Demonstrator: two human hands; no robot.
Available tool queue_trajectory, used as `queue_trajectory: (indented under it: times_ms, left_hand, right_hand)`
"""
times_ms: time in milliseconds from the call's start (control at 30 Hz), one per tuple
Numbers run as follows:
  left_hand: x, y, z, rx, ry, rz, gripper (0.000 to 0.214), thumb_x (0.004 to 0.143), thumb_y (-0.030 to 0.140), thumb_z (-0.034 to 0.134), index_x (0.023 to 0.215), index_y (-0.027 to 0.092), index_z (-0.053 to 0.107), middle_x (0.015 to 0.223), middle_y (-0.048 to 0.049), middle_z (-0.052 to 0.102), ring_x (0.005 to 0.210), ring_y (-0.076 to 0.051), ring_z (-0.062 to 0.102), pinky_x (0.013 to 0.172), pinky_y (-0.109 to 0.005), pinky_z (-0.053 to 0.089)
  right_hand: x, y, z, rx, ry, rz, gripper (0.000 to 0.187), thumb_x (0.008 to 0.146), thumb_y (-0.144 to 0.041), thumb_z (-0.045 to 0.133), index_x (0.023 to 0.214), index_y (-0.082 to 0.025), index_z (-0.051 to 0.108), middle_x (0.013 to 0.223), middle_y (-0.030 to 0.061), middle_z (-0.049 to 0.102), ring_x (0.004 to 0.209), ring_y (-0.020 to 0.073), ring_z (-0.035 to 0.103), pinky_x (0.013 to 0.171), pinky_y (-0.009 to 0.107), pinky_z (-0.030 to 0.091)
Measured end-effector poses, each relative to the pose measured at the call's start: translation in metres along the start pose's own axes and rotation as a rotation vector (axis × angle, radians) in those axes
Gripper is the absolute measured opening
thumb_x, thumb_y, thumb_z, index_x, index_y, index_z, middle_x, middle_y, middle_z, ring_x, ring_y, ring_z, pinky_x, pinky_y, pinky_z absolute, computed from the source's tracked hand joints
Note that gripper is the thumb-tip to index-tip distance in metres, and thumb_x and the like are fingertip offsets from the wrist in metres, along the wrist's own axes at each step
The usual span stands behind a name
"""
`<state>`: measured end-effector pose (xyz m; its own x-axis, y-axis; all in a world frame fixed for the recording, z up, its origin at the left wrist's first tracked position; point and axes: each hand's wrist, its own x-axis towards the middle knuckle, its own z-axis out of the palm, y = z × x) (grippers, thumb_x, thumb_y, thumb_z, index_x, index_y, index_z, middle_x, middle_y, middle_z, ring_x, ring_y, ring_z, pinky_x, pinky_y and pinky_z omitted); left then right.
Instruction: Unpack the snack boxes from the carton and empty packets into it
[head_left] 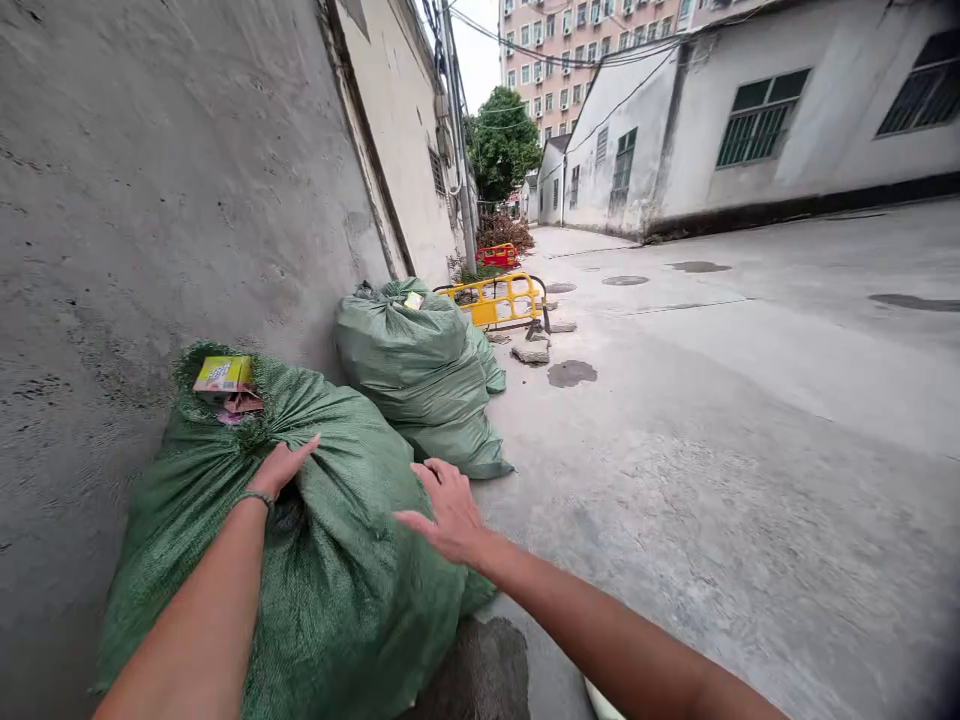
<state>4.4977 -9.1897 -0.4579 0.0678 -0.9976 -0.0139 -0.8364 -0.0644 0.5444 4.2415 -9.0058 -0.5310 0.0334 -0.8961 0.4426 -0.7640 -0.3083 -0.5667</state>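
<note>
A big green woven sack (330, 590), stuffed full, leans against the grey wall at the lower left. Cardboard packaging (225, 378) sticks out of its open top. My left hand (281, 466) lies on the upper part of the sack, fingers together and flat against the fabric, a bracelet on the wrist. My right hand (448, 510) hovers over the sack's right side, fingers spread, holding nothing. A second green sack (420, 370) stands just behind the first, also against the wall.
A grey concrete wall (150, 200) runs along the left. Yellow plastic barriers (502, 298) and a red one (498, 256) stand farther down the alley, with loose stones (531, 352) beside them. Concrete pavement (750, 420) stretches right toward white buildings.
</note>
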Motion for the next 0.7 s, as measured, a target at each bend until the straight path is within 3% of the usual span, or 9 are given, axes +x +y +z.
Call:
queue_trajectory:
  times_ms: [33, 100, 167, 233, 333, 500, 600, 667, 700]
  left_hand:
    - [0.009, 0.001, 0.013, 0.020, -0.061, -0.026, 0.101, 0.073, 0.072, 0.055, 0.142, 0.000, 0.039, 0.144, -0.0277, 0.044, 0.129, -0.045, 0.045, 0.097, -0.051, 0.047]
    - [0.018, 0.003, 0.036, 0.050, -0.099, -0.018, 0.095, 0.074, 0.069, 0.056, 0.147, 0.012, 0.036, 0.153, -0.0180, 0.035, 0.137, -0.041, 0.036, 0.104, -0.049, 0.041]
    - [0.017, 0.004, 0.053, 0.078, -0.024, 0.032, 0.086, 0.078, 0.068, 0.052, 0.149, 0.022, 0.035, 0.154, -0.0121, 0.035, 0.138, -0.038, 0.037, 0.108, -0.048, 0.037]
    - [0.008, 0.003, 0.068, 0.092, 0.034, 0.051, 0.086, 0.079, 0.064, 0.054, 0.151, 0.025, 0.028, 0.152, -0.0109, 0.038, 0.136, -0.036, 0.041, 0.108, -0.047, 0.037]
    - [-0.013, -0.004, 0.092, 0.046, 0.027, 0.006, 0.097, 0.076, 0.055, 0.065, 0.154, 0.024, 0.017, 0.151, -0.0104, 0.040, 0.137, -0.032, 0.041, 0.110, -0.041, 0.036]
    - [-0.040, -0.013, 0.122, -0.146, 0.088, -0.093, 0.086, 0.083, 0.054, 0.057, 0.154, 0.025, 0.018, 0.154, -0.0063, 0.036, 0.141, -0.023, 0.036, 0.115, -0.036, 0.030]
    - [-0.075, -0.015, 0.114, -0.178, 0.103, -0.115, 0.078, 0.086, 0.054, 0.050, 0.153, 0.023, 0.024, 0.154, -0.0056, 0.036, 0.139, -0.022, 0.037, 0.116, -0.035, 0.031]
    - [-0.119, -0.016, 0.102, -0.025, 0.264, -0.217, 0.071, 0.086, 0.053, 0.048, 0.150, 0.027, 0.030, 0.150, -0.0042, 0.043, 0.138, -0.024, 0.040, 0.116, -0.039, 0.033]
    - [-0.145, -0.017, 0.095, 0.092, 0.418, -0.306, 0.069, 0.086, 0.053, 0.049, 0.149, 0.031, 0.033, 0.147, -0.0030, 0.048, 0.137, -0.026, 0.041, 0.115, -0.042, 0.034]
  right_hand:
    - [-0.017, 0.006, 0.014, -0.019, -0.089, -0.077, 0.083, 0.080, -0.077, 0.049, 0.146, -0.029, 0.034, 0.148, 0.0152, 0.035, 0.133, 0.0356, 0.034, 0.102, 0.056, 0.036]
    - [-0.041, 0.023, 0.041, -0.030, -0.284, -0.294, 0.094, 0.073, -0.080, 0.052, 0.151, -0.036, 0.023, 0.156, 0.0124, 0.022, 0.140, 0.0420, 0.020, 0.103, 0.066, 0.031]
    - [-0.044, 0.047, 0.065, -0.016, -0.443, -0.501, 0.088, 0.077, -0.074, 0.055, 0.150, -0.038, 0.023, 0.158, 0.0089, 0.020, 0.142, 0.0412, 0.015, 0.105, 0.068, 0.028]
    - [-0.032, 0.072, 0.081, -0.005, -0.557, -0.576, 0.087, 0.077, -0.069, 0.060, 0.150, -0.035, 0.026, 0.158, 0.0098, 0.021, 0.143, 0.0409, 0.015, 0.106, 0.067, 0.027]
    - [-0.001, 0.098, 0.094, 0.023, -0.645, -0.452, 0.100, 0.070, -0.070, 0.068, 0.151, -0.031, 0.024, 0.160, 0.0149, 0.013, 0.142, 0.0449, 0.014, 0.105, 0.069, 0.025]
    - [0.065, 0.094, 0.097, 0.204, -0.588, -0.068, 0.092, 0.084, -0.071, 0.048, 0.155, -0.023, 0.015, 0.160, 0.0175, 0.009, 0.146, 0.0354, 0.013, 0.112, 0.057, 0.024]
    - [0.109, 0.082, 0.106, 0.261, -0.566, 0.008, 0.099, 0.082, -0.074, 0.048, 0.155, -0.022, 0.008, 0.160, 0.0189, 0.006, 0.147, 0.0342, 0.010, 0.112, 0.056, 0.024]
    - [0.136, 0.076, 0.120, 0.217, -0.562, -0.009, 0.094, 0.080, -0.071, 0.055, 0.153, -0.024, 0.020, 0.160, 0.0191, 0.005, 0.147, 0.0361, 0.006, 0.111, 0.056, 0.023]
    - [0.147, 0.074, 0.128, 0.171, -0.582, -0.038, 0.086, 0.079, -0.068, 0.059, 0.148, -0.024, 0.033, 0.160, 0.0187, 0.006, 0.147, 0.0378, 0.004, 0.111, 0.057, 0.021]
